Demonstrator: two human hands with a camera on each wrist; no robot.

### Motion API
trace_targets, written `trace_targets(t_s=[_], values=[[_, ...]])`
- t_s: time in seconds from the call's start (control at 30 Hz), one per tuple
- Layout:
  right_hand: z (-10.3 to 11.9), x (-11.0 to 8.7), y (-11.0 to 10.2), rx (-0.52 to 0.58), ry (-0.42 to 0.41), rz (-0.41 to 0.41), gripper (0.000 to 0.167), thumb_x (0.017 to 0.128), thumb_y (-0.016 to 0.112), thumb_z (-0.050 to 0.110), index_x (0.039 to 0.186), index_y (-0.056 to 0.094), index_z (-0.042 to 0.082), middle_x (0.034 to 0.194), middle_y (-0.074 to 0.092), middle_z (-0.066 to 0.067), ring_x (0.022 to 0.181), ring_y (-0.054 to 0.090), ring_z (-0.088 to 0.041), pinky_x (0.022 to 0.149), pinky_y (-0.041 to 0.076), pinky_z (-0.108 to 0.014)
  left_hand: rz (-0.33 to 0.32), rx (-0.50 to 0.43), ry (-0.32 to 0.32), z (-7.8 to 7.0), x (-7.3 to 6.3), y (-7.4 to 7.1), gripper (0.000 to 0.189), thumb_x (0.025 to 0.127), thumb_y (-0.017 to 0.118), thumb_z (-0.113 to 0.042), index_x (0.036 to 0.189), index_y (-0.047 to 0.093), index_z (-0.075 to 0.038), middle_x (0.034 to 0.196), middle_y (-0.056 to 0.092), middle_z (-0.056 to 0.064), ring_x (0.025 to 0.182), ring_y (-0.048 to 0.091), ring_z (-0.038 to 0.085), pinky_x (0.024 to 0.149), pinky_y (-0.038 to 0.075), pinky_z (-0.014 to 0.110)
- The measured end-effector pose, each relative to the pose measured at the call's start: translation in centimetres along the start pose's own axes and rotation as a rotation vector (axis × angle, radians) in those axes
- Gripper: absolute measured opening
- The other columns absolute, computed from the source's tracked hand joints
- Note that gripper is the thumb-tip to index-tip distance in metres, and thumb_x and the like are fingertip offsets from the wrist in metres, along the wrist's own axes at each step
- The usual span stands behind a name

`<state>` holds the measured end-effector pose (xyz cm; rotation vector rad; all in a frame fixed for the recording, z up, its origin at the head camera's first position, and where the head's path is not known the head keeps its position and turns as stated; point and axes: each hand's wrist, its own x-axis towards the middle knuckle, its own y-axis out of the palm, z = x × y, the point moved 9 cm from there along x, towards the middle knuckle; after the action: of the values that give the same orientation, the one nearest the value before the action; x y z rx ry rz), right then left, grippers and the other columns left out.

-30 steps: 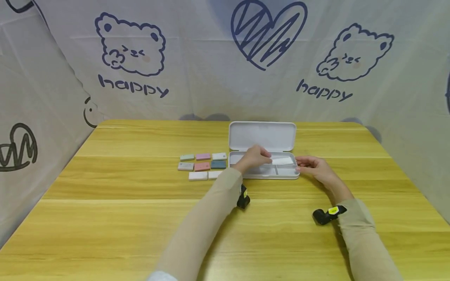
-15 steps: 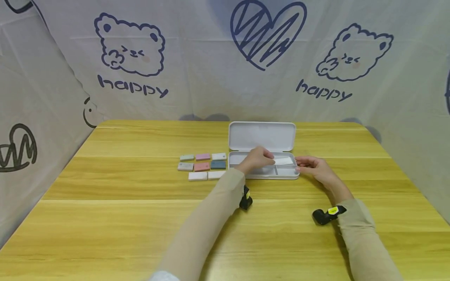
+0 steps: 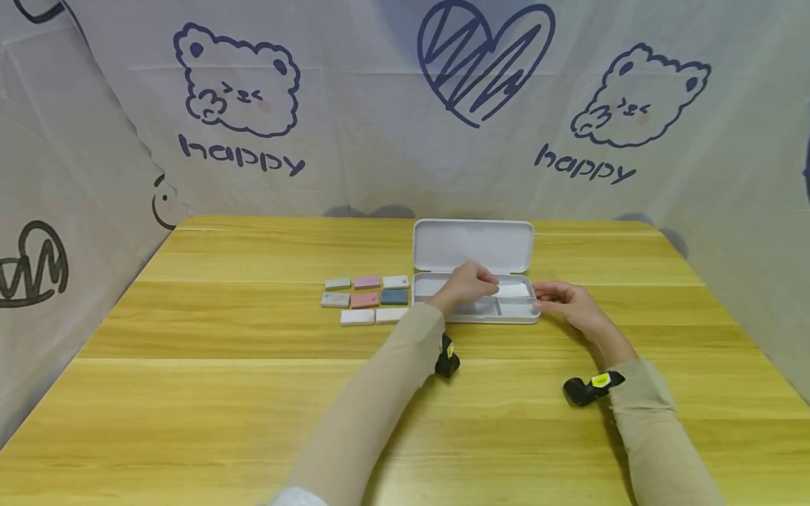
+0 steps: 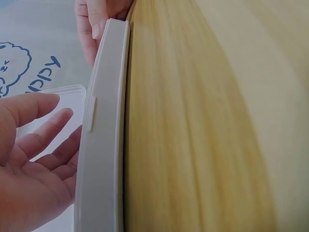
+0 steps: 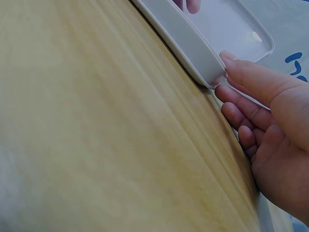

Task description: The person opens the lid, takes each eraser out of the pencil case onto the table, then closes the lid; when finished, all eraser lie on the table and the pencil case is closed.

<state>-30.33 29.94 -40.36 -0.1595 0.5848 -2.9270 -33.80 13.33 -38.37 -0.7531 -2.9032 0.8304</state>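
A white hinged case lies with its lid raised and its divided tray toward me. My left hand reaches over the tray's back compartment. In the left wrist view its thumb and fingers stand apart, and I see nothing between them. Just right of its fingertips, a flat white piece lies in the back right compartment. My right hand holds the right end of the case. In the right wrist view, its thumb is on the rim and the other fingers curl by the lower corner.
Left of the case, several small flat blocks like erasers lie in rows, among them a pink one, a red one, a dark blue one and a white one. A printed cloth hangs behind the wooden table.
My left hand has shifted slightly right over the tray. The right hand stays at the end of the case, and the blocks have not moved.
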Motion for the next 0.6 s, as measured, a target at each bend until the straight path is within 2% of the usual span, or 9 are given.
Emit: trace_targets(t_s=[0.2, 0.6], values=[[0.27, -0.20, 0.07, 0.003, -0.007, 0.003, 0.043, 0.082, 0.064, 0.006, 0.115, 0.048, -0.016, 0.088, 0.060, 0.011, 0.080, 0.053, -0.004, 0.069, 0.043, -0.016, -0.033, -0.030, 0.014, -0.04, 0.01, -0.17, 0.015, 0.084, 0.061, -0.011, 0.095, 0.068, -0.003, 0.080, 0.064, 0.003, 0.065, 0.051, 0.009, 0.055, 0.040, 0.018], [0.30, -0.21, 0.05, 0.012, -0.007, 0.004, 0.043, 0.082, 0.064, 0.006, 0.116, 0.047, -0.017, 0.088, 0.060, 0.012, 0.080, 0.052, -0.004, 0.069, 0.043, -0.016, -0.094, -0.067, 0.020, -0.43, -0.06, -0.44, 0.013, 0.082, 0.061, -0.007, 0.091, 0.069, -0.001, 0.076, 0.066, 0.007, 0.057, 0.047, 0.009, 0.048, 0.036, 0.017]])
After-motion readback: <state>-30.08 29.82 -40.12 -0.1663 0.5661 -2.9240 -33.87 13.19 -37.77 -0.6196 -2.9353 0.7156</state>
